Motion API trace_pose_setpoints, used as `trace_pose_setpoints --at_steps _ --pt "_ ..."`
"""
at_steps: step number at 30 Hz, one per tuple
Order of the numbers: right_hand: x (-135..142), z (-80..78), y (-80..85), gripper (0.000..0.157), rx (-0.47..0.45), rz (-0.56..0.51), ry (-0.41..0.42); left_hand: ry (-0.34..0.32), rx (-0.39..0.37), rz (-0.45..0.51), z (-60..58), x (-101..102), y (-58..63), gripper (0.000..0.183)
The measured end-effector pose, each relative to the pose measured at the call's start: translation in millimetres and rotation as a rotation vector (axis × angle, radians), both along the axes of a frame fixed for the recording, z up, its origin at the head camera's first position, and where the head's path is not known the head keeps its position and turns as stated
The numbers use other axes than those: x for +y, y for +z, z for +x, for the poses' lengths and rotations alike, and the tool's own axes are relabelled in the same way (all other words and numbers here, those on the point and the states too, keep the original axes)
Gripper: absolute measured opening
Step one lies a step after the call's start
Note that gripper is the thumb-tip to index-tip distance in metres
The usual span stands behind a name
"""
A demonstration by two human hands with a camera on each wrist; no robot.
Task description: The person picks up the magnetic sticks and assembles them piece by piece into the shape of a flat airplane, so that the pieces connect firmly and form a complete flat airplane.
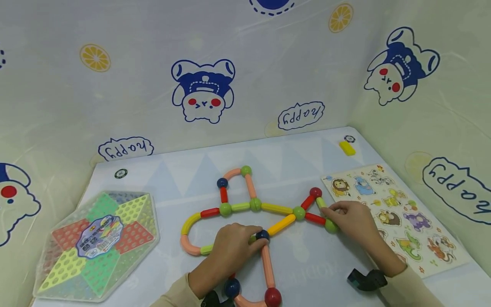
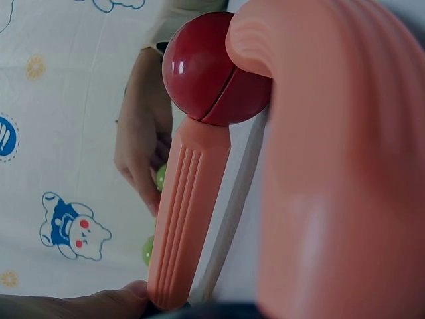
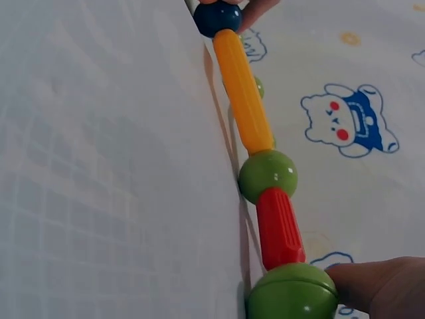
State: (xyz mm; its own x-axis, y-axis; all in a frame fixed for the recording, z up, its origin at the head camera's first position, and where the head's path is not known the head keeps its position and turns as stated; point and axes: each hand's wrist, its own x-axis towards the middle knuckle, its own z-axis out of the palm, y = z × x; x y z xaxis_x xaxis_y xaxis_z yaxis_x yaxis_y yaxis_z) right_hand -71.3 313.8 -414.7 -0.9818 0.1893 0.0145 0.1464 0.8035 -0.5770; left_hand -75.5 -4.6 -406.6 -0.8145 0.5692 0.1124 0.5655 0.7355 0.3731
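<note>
Coloured rods and balls form a linked figure on the table. My left hand (image 1: 235, 247) pinches a dark blue ball (image 1: 262, 235) between thumb and fingers. From that ball an orange-yellow rod (image 1: 281, 224) runs to a green ball (image 1: 298, 212), and a pink rod (image 1: 268, 266) leads down to a red ball (image 1: 273, 296). At the figure's right end my right hand (image 1: 354, 221) pinches a green ball (image 3: 292, 296) that joins a red rod (image 3: 280, 227). Its fingertips also lie against a short light green rod (image 1: 321, 203), which meets another red ball (image 1: 316, 193).
A clear hexagonal case (image 1: 143, 251) with coloured panels lies at the left. On the right, an animal sticker sheet (image 1: 370, 204) lies under the right forearm. A yellow block (image 1: 347, 148) sits near the back right corner. Printed cloth (image 1: 245, 38) surrounds the table.
</note>
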Motion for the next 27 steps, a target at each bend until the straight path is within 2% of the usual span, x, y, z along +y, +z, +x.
trace_pose_setpoints --at_steps 15,24,27 --pt "5.9 -2.4 -1.4 0.044 -0.032 0.002 0.049 0.002 0.022 0.009 2.1 -3.7 0.4 0.032" --pt "5.3 -3.3 -4.5 0.047 -0.024 -0.015 0.055 0.015 0.018 -0.003 1.6 -3.9 -0.6 0.033" --pt "4.3 -1.3 -4.4 0.046 0.011 -0.016 0.046 0.013 0.021 -0.010 1.6 -4.4 0.6 0.035"
